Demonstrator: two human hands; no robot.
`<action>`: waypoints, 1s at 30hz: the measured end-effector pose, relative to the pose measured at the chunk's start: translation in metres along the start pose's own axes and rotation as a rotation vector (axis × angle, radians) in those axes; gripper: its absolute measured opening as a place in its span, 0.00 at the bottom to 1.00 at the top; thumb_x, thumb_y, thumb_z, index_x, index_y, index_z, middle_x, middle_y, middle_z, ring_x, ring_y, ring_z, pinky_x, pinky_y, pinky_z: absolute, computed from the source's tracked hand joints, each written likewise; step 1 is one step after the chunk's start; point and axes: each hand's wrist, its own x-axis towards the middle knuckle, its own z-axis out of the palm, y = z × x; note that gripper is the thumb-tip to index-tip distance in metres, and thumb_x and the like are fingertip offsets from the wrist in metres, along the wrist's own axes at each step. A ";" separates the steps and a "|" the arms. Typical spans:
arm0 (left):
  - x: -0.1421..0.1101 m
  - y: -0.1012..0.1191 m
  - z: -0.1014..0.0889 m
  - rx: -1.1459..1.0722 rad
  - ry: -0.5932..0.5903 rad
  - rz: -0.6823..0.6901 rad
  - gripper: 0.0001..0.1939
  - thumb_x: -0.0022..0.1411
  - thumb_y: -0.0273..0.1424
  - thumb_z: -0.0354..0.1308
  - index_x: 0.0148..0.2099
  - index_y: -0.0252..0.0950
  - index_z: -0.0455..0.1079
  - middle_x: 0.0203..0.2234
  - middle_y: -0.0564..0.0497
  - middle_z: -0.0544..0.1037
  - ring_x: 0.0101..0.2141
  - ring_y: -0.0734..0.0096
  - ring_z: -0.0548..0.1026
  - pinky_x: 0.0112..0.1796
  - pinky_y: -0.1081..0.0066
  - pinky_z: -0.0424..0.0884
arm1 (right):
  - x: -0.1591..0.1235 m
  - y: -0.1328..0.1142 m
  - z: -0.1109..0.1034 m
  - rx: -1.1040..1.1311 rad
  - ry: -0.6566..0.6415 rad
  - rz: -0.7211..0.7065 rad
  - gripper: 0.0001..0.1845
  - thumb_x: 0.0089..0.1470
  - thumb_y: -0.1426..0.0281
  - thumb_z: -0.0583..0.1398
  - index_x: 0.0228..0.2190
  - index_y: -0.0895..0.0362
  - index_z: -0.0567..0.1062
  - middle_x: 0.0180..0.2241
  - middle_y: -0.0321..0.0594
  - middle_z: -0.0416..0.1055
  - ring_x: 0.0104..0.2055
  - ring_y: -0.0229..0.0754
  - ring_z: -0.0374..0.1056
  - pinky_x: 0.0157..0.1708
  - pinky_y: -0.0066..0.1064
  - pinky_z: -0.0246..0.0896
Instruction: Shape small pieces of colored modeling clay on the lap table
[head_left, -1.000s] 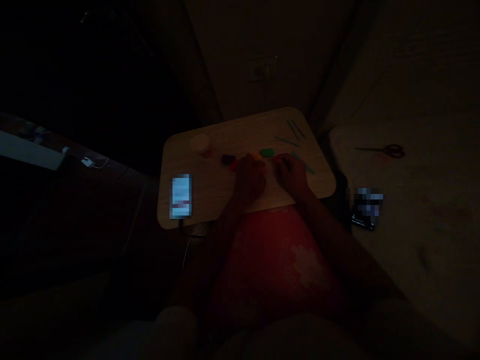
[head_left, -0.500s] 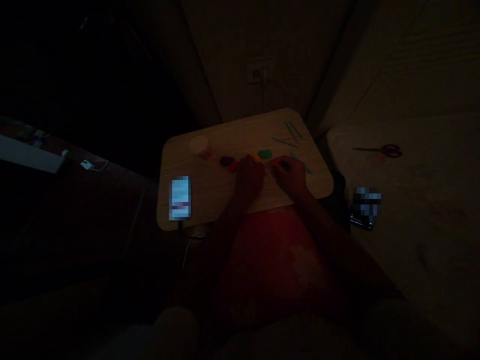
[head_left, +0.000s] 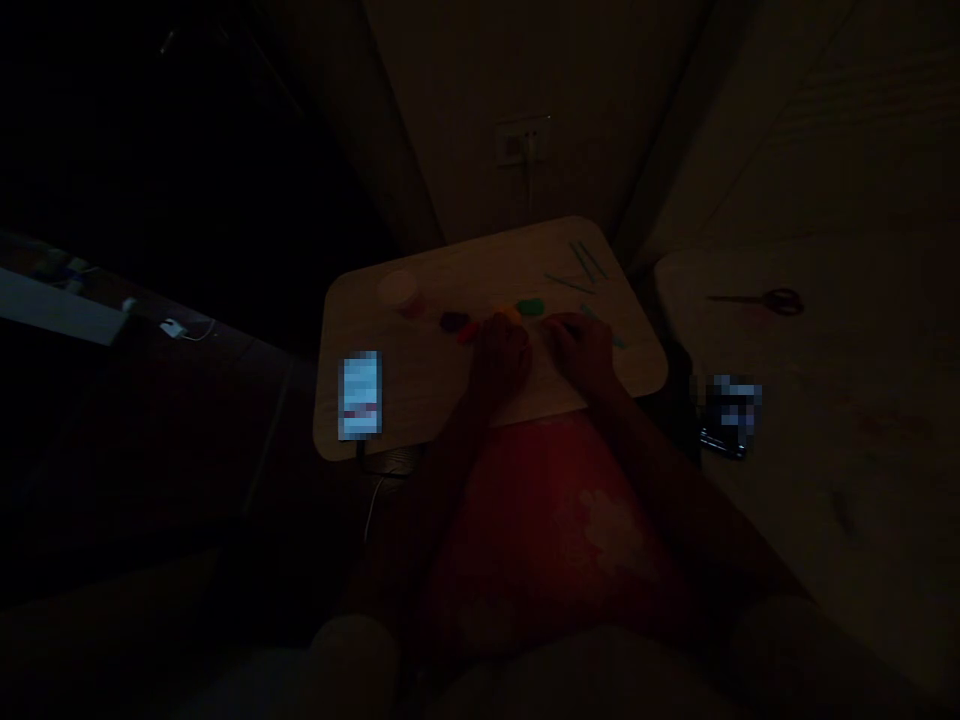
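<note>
In dim light, my left hand (head_left: 501,355) rests on a small wooden table (head_left: 427,385), fingers curled downward. Whatever lies under them is hidden. To its right, my right hand (head_left: 583,350) has its thumb and fingers drawn together; anything between them is too dark to make out. Around my left hand lie soft-looking coloured lumps, perhaps modelling clay: a dark purple one (head_left: 454,321), a red one (head_left: 467,332), an orange one (head_left: 508,314) and a green one (head_left: 531,307). Thin bluish-green sticks (head_left: 570,284) lie beyond my right hand, and another stick (head_left: 618,342) is partly behind it.
A pale round tub (head_left: 399,290) stands at the table's back left. A lit phone (head_left: 360,396) lies at the front left with a cable attached. On the pale surface to the right are scissors (head_left: 765,299) and a dark device (head_left: 726,420). A wall socket (head_left: 521,142) is behind.
The picture has grown darker. My right fingers have closed in slightly, while my left hand has barely shifted. The lumps and sticks stay in place.
</note>
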 end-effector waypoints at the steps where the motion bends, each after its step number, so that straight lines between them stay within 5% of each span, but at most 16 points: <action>1: 0.000 0.000 0.000 -0.006 -0.007 -0.009 0.08 0.71 0.33 0.51 0.43 0.34 0.69 0.46 0.37 0.67 0.48 0.50 0.67 0.52 0.51 0.68 | 0.000 0.001 0.000 0.003 0.002 -0.013 0.13 0.60 0.63 0.60 0.35 0.54 0.84 0.37 0.42 0.83 0.39 0.47 0.76 0.42 0.39 0.70; 14: 0.000 -0.003 0.001 -0.028 -0.001 0.003 0.09 0.72 0.33 0.51 0.43 0.35 0.69 0.45 0.39 0.67 0.47 0.53 0.67 0.53 0.53 0.69 | -0.001 0.003 0.001 0.055 -0.005 -0.022 0.17 0.63 0.60 0.59 0.45 0.54 0.82 0.43 0.46 0.82 0.42 0.48 0.77 0.45 0.41 0.72; 30: -0.002 -0.005 0.000 -0.140 0.036 -0.008 0.14 0.76 0.39 0.46 0.46 0.35 0.68 0.47 0.39 0.67 0.49 0.54 0.69 0.54 0.54 0.69 | -0.001 0.002 0.002 0.004 -0.066 0.008 0.09 0.54 0.63 0.65 0.31 0.55 0.83 0.30 0.40 0.81 0.31 0.44 0.74 0.34 0.36 0.68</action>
